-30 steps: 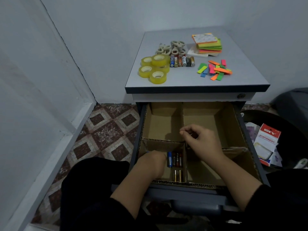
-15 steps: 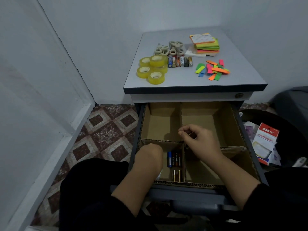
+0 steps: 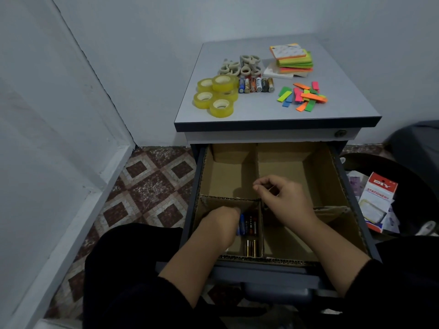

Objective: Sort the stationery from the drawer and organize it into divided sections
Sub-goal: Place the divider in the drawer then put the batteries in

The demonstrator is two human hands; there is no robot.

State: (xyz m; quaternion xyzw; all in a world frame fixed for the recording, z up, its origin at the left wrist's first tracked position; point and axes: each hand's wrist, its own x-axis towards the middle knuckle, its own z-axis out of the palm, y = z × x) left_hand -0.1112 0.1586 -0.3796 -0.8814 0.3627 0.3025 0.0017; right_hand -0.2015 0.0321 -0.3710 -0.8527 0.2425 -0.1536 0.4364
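A small grey cabinet (image 3: 278,110) stands in a white-walled corner, its drawer (image 3: 273,269) pulled open. In the near-left cardboard section (image 3: 209,207), some batteries (image 3: 249,225) already lie. The left hand (image 3: 219,227) reaches in there, fingers hidden. The right hand (image 3: 282,199) curls over the divider (image 3: 260,217); whether it pinches anything, I cannot tell. On the cabinet top, tape rolls (image 3: 217,95), more batteries (image 3: 256,85), sticky notes (image 3: 293,59) and coloured tabs (image 3: 303,96) remain, so most sorting seems left.

Yellow tape rolls (image 3: 217,95), brown drawer dividers (image 3: 257,167)

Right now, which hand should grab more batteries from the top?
Right, probably. The right hand hovers nearer the batteries on top; the left hand is down in the near-left section.
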